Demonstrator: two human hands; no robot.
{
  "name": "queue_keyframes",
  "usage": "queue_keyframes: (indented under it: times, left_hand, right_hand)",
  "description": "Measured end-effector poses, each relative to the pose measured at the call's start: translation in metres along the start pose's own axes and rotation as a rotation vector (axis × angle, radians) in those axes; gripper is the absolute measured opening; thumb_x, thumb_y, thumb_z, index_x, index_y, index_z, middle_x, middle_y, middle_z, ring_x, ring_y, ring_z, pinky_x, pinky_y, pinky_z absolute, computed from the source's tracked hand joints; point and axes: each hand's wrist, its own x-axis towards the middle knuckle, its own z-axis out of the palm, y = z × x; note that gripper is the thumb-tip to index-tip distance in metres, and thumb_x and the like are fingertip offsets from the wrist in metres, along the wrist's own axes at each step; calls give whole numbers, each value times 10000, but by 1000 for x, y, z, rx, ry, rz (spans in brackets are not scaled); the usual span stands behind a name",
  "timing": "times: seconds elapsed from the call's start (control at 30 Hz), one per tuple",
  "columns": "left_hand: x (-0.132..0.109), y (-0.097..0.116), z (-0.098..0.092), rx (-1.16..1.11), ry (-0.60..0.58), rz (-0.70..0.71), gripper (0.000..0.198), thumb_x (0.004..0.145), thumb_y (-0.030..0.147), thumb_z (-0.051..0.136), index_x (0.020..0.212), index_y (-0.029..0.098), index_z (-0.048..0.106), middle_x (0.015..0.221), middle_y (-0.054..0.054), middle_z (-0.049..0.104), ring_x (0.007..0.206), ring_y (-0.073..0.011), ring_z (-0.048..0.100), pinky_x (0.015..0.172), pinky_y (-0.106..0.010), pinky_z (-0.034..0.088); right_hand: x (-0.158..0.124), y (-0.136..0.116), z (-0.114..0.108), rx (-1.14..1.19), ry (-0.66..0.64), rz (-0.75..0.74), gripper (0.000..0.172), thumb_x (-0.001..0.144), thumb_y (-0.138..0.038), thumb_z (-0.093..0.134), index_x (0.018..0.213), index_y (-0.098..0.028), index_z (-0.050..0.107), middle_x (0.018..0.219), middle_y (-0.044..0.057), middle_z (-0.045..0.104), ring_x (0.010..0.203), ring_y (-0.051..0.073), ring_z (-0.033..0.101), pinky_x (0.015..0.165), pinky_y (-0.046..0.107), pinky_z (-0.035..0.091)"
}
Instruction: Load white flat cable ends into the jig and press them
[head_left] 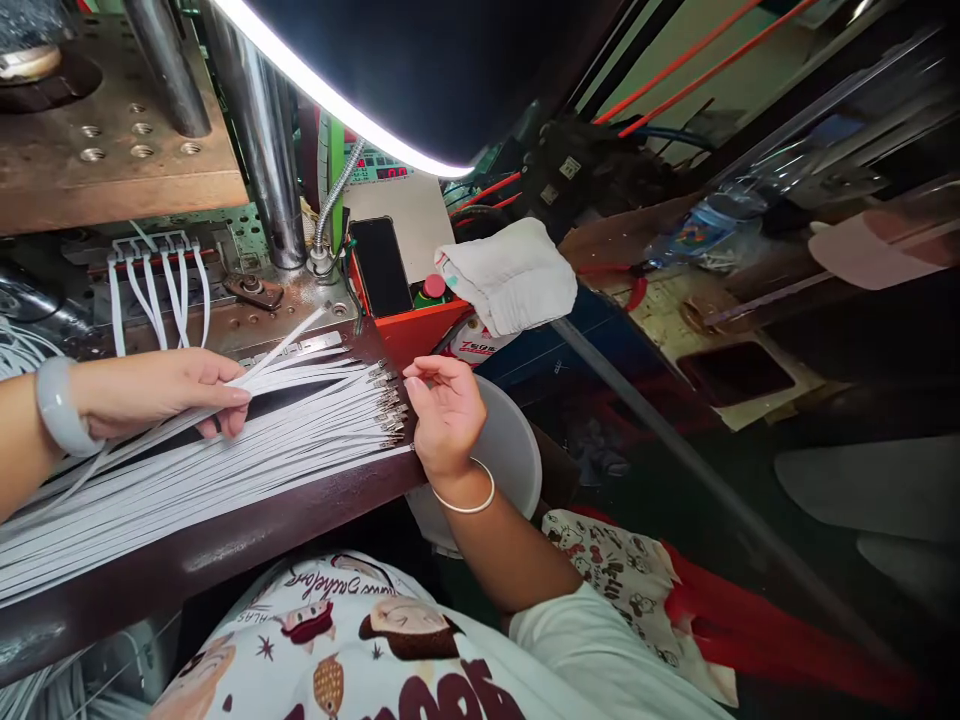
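My left hand is closed around several flat white strips; one strip sticks out past its fingertips, pointing up and right. Under that hand lies a broad bundle of white strips with small metal ends at the bench's right edge. Just right of those ends is my right hand, its fingers curled and the thumb near the index fingertip. Whatever sits in that pinch, if anything, is too small to make out. Further back, a row of white strips hangs from a holder in the press.
The press's thick plate and steel column stand at back left. A bright lamp overhangs the bench. A phone lies by a red box, beside a white cloth. A pale bucket is below my right hand.
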Motion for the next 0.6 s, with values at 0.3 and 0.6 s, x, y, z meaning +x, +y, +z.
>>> queue_keyframes:
  times: [0.3,0.6]
  left_hand:
    - [20,3,2,-66,-55,-70,433,745,599,690,722,169,657,753,-84,726,648,-177,632,638,-315,552]
    - [6,17,-2,-11,-64,-1,483,736,655,658,585,198,618,619,-71,659,598,-214,628,660,-371,591]
  right_hand:
    - [-2,3,-3,-21,1,22,171,929,-368,588,1047,-245,606,866,35,675,785,184,650,756,362,568]
    - [32,-55,43,-495,-771,-543,303,1008,-229,476,1276,-232,620,1318,102,666,1390,294,498,1212,565,329]
